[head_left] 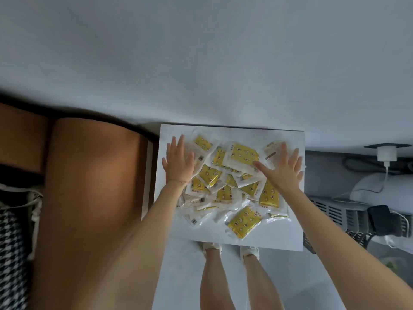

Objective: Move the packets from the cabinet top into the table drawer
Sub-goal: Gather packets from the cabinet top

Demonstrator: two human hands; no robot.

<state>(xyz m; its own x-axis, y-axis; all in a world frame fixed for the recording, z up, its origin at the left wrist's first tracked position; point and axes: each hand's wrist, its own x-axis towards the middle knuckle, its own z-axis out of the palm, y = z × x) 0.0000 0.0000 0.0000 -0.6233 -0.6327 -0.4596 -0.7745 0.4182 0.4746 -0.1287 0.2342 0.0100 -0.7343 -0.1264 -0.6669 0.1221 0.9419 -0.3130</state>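
Observation:
Several clear packets (232, 182) with yellow patterned contents lie in a loose heap on the white cabinet top (290, 231). My left hand (178, 162) lies flat, fingers spread, on the heap's left edge. On the right side of the heap my right hand (282, 168) is also flat with fingers apart, its thumb over a large yellow packet (242, 154). Neither hand grips anything. No table drawer is in view.
A brown wooden headboard or bed frame (89, 186) stands left of the cabinet, with black-and-white checked fabric (11, 253) beyond. On the right are a wall plug with charger (386, 154), cables and a grey slatted unit (335, 211). The person's legs and feet (230, 251) stand before the cabinet.

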